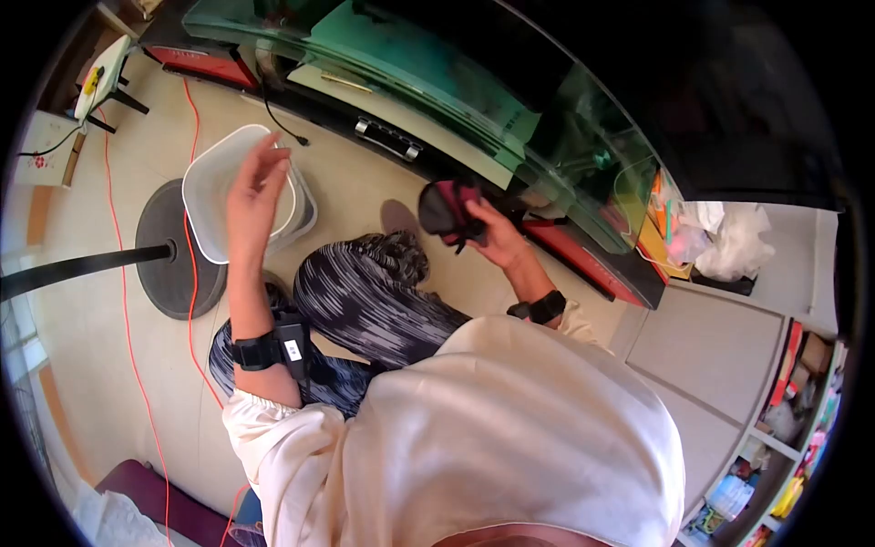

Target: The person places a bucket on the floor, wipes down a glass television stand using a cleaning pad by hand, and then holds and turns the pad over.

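My left hand (256, 193) is raised over the near side of a white bin (208, 157). Its fingers are slightly bent and apart, and I see nothing held in them. A black and dark-red item (444, 211), soft-looking with a rounded black part, is in my right hand (495, 235). Thumb and fingers close on its right edge; its exact kind is unclear. That hand is in front of the low TV cabinet, well to the right of the bin. Part of the bin's rim and inside is hidden by my left hand.
A round dark base (169, 273) with a black pole stands left of the bin. Red cables (128, 310) run along the floor. The glass-topped cabinet (428, 100) spans the far side. White plastic bags (734, 242) lie at right, near shelves (775, 447). A small stool (108, 77) is far left.
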`<state>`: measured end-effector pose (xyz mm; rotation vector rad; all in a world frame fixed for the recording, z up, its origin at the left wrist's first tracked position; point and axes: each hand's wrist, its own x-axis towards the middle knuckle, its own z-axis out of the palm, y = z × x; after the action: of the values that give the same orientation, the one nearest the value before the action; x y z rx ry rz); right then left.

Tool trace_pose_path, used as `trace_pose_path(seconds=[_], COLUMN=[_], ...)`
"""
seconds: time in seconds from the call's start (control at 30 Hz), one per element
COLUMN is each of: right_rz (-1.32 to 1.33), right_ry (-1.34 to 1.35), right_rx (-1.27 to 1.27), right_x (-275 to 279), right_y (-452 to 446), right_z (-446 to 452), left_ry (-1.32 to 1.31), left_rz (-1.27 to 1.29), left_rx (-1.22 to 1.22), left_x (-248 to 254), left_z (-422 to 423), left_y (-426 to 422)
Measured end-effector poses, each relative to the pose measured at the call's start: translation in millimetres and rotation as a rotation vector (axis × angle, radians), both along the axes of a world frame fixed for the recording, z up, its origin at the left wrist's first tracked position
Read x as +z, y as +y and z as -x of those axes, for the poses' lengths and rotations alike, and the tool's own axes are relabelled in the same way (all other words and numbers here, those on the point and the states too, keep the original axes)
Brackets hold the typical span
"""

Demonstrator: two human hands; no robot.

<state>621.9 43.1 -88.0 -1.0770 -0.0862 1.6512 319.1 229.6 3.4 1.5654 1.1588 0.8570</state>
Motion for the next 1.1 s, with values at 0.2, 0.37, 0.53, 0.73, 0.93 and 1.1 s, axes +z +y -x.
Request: trace_pose_path(seconds=[0.2,0.37,0.53,0.73,0.93,1.1], right_rz=[-0.464,-0.580,-0.711,-0.408,-0.513,-0.102], right_ry=[-0.028,-0.622,-1.056,-0.203,-1.242,-2.339], right_rx=[0.276,0.281,0.061,0.014,-0.359,0.093], right_x=[101.6,99.2,92.3,81.5,111.1,96.4], right_y=[82.3,137.3,132.1,126.5,104.4,91.7], right_z=[75.0,116.7,141.9,132.1,7.2,-90.9], left_ry=[-0.326,-0.488,-0.587,-0.594,-0.525,-0.408], left_rz=[0.098,0.328,0.224,0.317,0.283,0.262], left_rx=[-0.458,-0.091,0.062,-0.388,-0.264,-0.228], left_x=[24.1,12.5,6.7,26.2,37.2,35.3], left_z=[-25.5,-3.3,-3.6,-5.8,7.6,7.9], left_y=[-20.0,-12.6,-3.3,-20.8,-18.0,-20.9])
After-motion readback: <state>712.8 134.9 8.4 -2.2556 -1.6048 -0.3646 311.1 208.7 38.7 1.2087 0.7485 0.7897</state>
